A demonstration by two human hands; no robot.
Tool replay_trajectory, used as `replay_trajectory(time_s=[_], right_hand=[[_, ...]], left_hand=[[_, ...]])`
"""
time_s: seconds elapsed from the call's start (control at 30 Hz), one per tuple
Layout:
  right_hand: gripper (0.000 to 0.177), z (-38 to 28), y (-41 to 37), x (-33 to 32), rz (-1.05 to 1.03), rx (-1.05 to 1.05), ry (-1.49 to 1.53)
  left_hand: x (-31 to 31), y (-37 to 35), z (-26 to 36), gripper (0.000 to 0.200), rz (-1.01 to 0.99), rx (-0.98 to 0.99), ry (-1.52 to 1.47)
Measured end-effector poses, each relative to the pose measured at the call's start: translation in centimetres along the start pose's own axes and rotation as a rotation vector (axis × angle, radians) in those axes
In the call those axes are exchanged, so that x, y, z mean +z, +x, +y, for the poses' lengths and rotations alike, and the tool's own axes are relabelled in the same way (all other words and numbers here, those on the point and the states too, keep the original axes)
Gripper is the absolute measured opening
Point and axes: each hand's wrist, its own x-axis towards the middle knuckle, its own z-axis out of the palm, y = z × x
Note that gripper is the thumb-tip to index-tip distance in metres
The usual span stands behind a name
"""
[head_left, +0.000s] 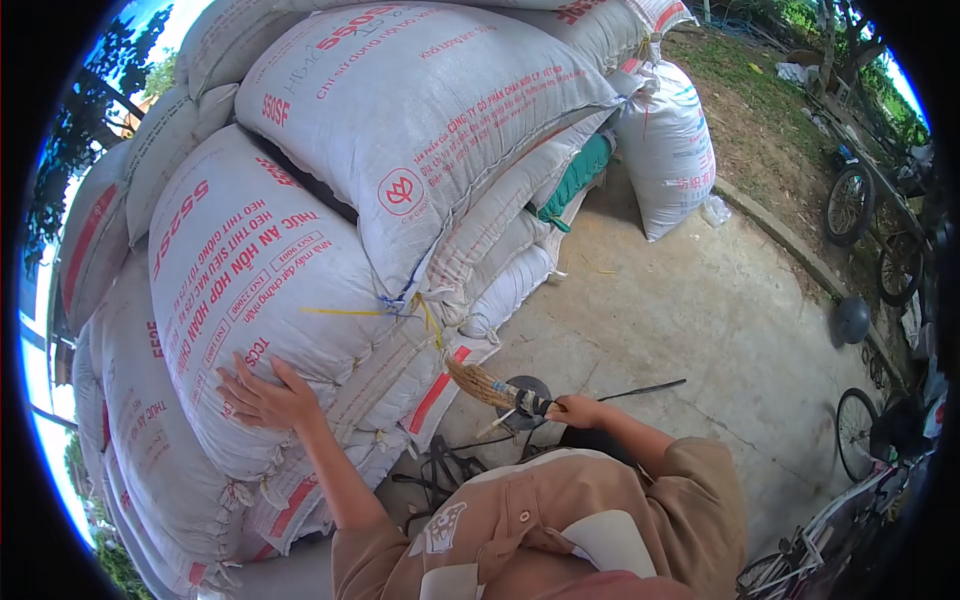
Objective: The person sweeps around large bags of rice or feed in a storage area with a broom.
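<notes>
My left hand (265, 396) lies flat with its fingers spread on a plump white feed sack (235, 260) printed in red. In my right hand (580, 412) is a short straw hand broom (485, 386), its dark-wrapped handle gripped by closed fingers. The broom's bristles point left, close to the lower sacks of the stack. Above the sack under my left hand rests another printed sack (400, 110). A yellow tie string (345, 312) stretches across the sack beside a tied corner.
A dark round object (530, 385) and black straps (437, 472) lie on the concrete floor (640, 300). One white sack (665, 150) stands upright beside the stack. Along the right are a grey ball (851, 320), bicycle wheels (850, 205) and a curb (775, 240).
</notes>
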Motion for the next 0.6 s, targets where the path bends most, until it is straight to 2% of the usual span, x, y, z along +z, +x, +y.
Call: replay_trajectory(time_s=[0.03, 0.07, 0.1, 0.13, 0.17, 0.2, 0.23, 0.27, 0.33, 0.37, 0.43, 0.47, 0.53, 0.57, 0.6], right_hand=[[0.043, -1.3, -0.3, -0.8, -0.002, 0.005, 0.015], [0.044, -3.3, -1.2, -2.6, -0.102, -0.001, 0.079], [0.046, -4.5, -1.3, -4.0, -0.202, -0.010, 0.141], [0.046, -4.4, -0.4, -4.7, -0.200, -0.008, 0.149], [0.046, -3.8, 0.8, -5.3, -0.114, -0.115, 0.048], [0.046, -3.6, 1.9, -6.1, -0.028, -0.222, -0.053], [0.047, -3.8, 2.9, -7.5, 0.009, -0.227, -0.043], [0.048, -4.0, 4.1, -9.4, 0.047, -0.233, -0.037], [0.050, -5.8, 4.6, -15.5, -0.019, -0.146, 0.094], [0.051, -4.2, 6.7, -17.5, 0.053, -0.208, 0.028], [0.051, -0.2, 10.7, -22.7, 0.173, -0.276, -0.098], [0.049, 1.6, 12.2, -26.2, 0.223, -0.286, -0.157], [0.045, 6.3, 13.4, -34.2, 0.249, -0.233, -0.203], [0.041, 9.4, 13.5, -37.8, 0.303, -0.199, -0.190], [0.041, 12.0, 13.1, -41.3, 0.368, -0.137, -0.229]], left_hand=[[0.0, 0.0, 0.1, 0.050, -0.008, -0.014, -0.015], [-0.3, -0.1, 0.1, 0.050, -0.014, -0.003, -0.019], [-0.7, -0.1, 0.1, 0.049, -0.076, -0.060, -0.056], [-1.1, 0.1, 0.4, 0.049, -0.137, -0.118, -0.094], [-1.9, 0.2, 1.3, 0.049, -0.140, -0.111, -0.097], [-2.9, 0.4, 2.5, 0.049, -0.164, -0.242, -0.045], [-3.6, 0.9, 3.7, 0.049, -0.185, -0.374, 0.004], [-4.0, 1.4, 4.5, 0.049, -0.180, -0.370, -0.002], [-4.8, 2.2, 6.3, 0.055, -0.051, 0.011, -0.352], [-5.3, 2.7, 8.6, 0.055, -0.048, 0.013, -0.347], [-6.2, 3.4, 15.1, 0.064, -0.347, 0.095, -0.394], [-6.0, 3.5, 18.7, 0.064, -0.334, 0.090, -0.381], [-5.3, 3.8, 25.0, 0.075, -0.433, 0.086, -0.477], [-4.9, 4.0, 27.3, 0.075, -0.422, 0.084, -0.462], [-4.1, 4.2, 29.4, 0.079, -0.512, 0.112, -0.362]])
